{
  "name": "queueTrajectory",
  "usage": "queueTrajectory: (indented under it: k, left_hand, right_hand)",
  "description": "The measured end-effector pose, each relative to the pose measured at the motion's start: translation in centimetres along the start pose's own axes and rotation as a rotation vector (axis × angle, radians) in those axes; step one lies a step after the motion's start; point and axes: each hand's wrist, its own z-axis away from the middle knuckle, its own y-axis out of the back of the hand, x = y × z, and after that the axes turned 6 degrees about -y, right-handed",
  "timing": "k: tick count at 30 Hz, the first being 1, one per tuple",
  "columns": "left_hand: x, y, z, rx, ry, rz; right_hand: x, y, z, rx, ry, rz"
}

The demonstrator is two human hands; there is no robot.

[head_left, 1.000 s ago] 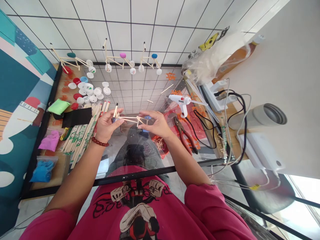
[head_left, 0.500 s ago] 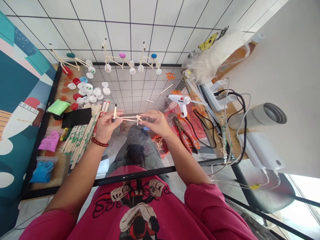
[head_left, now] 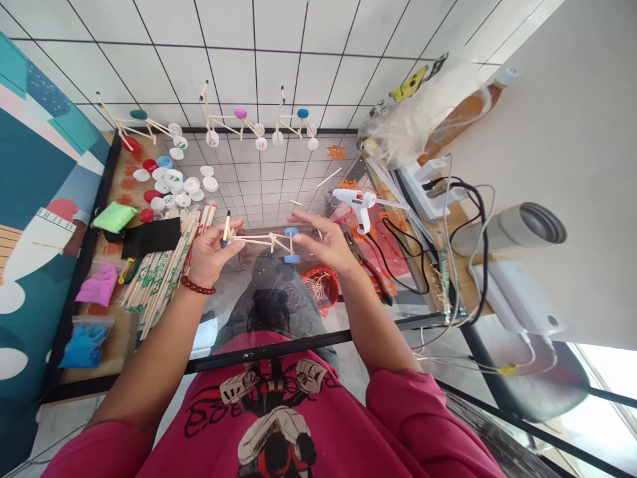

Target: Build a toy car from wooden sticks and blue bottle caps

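Note:
My left hand (head_left: 209, 257) pinches the front end of a small tricycle model (head_left: 259, 237) made of wooden sticks, just above the glass table. Its black-tipped handlebar (head_left: 227, 226) stands up by my left fingertips. Two blue bottle-cap wheels (head_left: 291, 259) sit on the axle at the model's right end. Beside them is my right hand (head_left: 329, 247), with fingers spread and thumb close to the upper wheel; whether the thumb touches it I cannot tell. What is on the front end is hidden by my left fingers.
Three similar models stand along the back edge, one with a pink seat (head_left: 240, 113). Bottle caps (head_left: 174, 179) and bundled chopsticks (head_left: 164, 265) lie left. At right are a glue gun (head_left: 355, 199), pliers (head_left: 371, 269) and cables. A red basket (head_left: 334, 297) shows below the glass.
My right hand has loosened its fingers and moved right, off the stick frame. The blue wheels, mostly covered before, now show. My left hand keeps its grip.

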Motion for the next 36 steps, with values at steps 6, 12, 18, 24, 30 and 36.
queueTrajectory:
  k: [6,12,18,24,30,36]
  left_hand:
    - [0.0,0.4,-0.2,-0.014,-0.018,0.000]
    - [0.2,0.9,-0.3,-0.070,-0.030,0.021]
    - [0.8,0.6,-0.4,-0.036,-0.005,0.001]
    - [0.3,0.2,-0.4,0.008,-0.021,-0.031]
    - [0.0,0.9,-0.5,-0.024,0.015,0.049]
    - [0.0,1.3,-0.8,-0.009,0.022,0.088]
  right_hand:
    - [0.9,2.6,0.5,0.092,-0.041,-0.032]
    - [0.7,2.0,0.6,0.039,0.005,0.084]
    - [0.2,-1.2,0.3,0.027,0.103,0.181]
    - [0.7,-2.4,0.1,-0.022,0.102,0.174]
    - [0.7,-2.5,0.3,-0.002,0.068,0.132]
    - [0.4,-2.7,0.3,0.011,0.090,0.147]
